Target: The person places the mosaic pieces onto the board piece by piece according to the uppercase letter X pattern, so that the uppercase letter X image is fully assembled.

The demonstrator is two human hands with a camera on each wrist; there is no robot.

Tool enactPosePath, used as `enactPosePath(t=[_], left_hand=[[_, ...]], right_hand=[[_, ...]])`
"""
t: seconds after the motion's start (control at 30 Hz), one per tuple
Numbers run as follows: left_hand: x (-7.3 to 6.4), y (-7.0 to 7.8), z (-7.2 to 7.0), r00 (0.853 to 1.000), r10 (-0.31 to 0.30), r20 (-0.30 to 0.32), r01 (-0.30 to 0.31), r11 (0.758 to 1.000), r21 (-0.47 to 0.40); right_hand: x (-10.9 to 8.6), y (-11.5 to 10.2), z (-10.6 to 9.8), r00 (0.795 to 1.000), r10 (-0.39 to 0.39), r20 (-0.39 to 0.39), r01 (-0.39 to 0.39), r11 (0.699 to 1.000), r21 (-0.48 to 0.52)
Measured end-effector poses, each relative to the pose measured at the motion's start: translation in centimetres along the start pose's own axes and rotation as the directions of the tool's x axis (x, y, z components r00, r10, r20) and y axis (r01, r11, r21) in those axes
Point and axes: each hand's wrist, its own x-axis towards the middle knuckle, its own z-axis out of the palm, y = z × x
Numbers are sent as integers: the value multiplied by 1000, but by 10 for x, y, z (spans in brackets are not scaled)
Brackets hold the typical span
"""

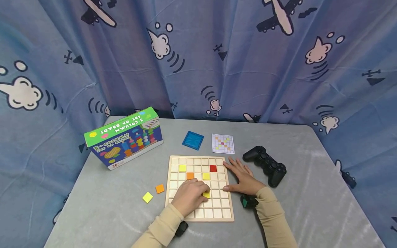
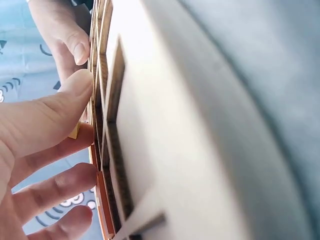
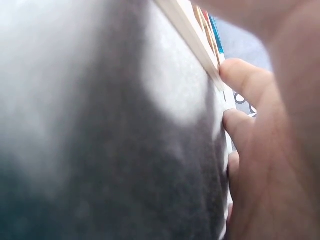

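A square wooden grid board (image 1: 217,213) lies on the table in the head view. My left hand (image 1: 190,198) reaches over it, with thumb and forefinger pinching a yellow tile (image 1: 206,195) at the grid; in the left wrist view a sliver of yellow tile (image 2: 74,131) shows between them. Set in the cells farther back are a yellow tile (image 1: 182,168), an orange tile (image 1: 190,176), another yellow tile (image 1: 206,176) and a red tile (image 1: 213,168). Along the board's right edge rests my right hand (image 1: 243,179), its fingers spread and touching the rim. The left hand covers several cells.
Left of the board lie a loose orange tile (image 1: 160,188) and a loose yellow tile (image 1: 147,197). Behind it are a blue tray (image 1: 193,140) and a pattern card (image 1: 223,144). A toy box (image 1: 127,139) stands at back left, a black game controller (image 1: 265,165) at right.
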Motion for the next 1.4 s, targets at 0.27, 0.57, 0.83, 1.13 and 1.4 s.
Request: enactPosePath(t=[0.27,0.57,0.83,1.13,1.4], left_hand=[[2,-1,1,999,0,34,-1,1000,10],[3,-1,2,999,-5,44,6,1000,-21],[2,-1,3,999,6,35,-4,998,-62],[5,0,3,998,-4,56,8,998,-70],[6,1,4,998,-13,56,18,997,-80]], right_hand=[[1,0,1,1000,5,4,-5,1000,2],[0,-1,0,1000,8,7,-8,1000,7],[0,-1,0,1000,5,5,-5,1000,6],[2,-1,-1,1000,21,13,-20,1000,-8],[1,-1,-1,1000,18,13,-18,1000,-5]])
